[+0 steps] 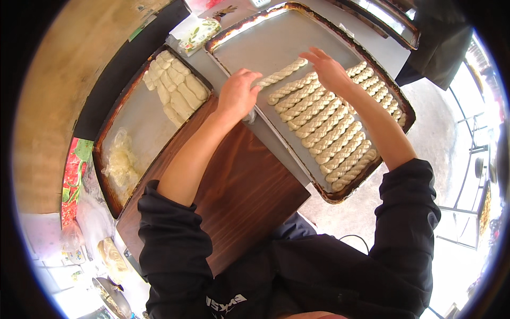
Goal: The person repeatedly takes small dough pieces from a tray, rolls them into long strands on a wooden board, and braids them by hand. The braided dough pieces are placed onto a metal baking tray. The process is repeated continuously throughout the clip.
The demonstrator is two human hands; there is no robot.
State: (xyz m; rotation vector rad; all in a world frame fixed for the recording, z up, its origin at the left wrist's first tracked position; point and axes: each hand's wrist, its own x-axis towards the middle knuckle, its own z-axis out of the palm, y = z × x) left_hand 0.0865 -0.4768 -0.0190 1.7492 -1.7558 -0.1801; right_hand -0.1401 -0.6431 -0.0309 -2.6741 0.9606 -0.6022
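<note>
A braided dough strip (282, 74) lies across the large metal baking tray (255, 44), in front of the other braids. My left hand (238, 93) is at its left end, with thumb and forefinger either side of the tip. Whether they pinch the dough I cannot tell. Over the strip's right end, my right hand (328, 71) has its fingers apart and holds nothing visible. Several more dough braids (314, 119) lie side by side in a row on the tray. My right hand and forearm hide some of them; a second row of braids (372, 85) shows beyond.
Left of me, a second baking tray (139, 103) holds plain dough pieces (179, 87) and crumpled clear plastic (121, 157). A dark wooden board (239, 175) lies between the trays, before my body. A tissue pack (197, 34) and another tray (392, 20) are farther off.
</note>
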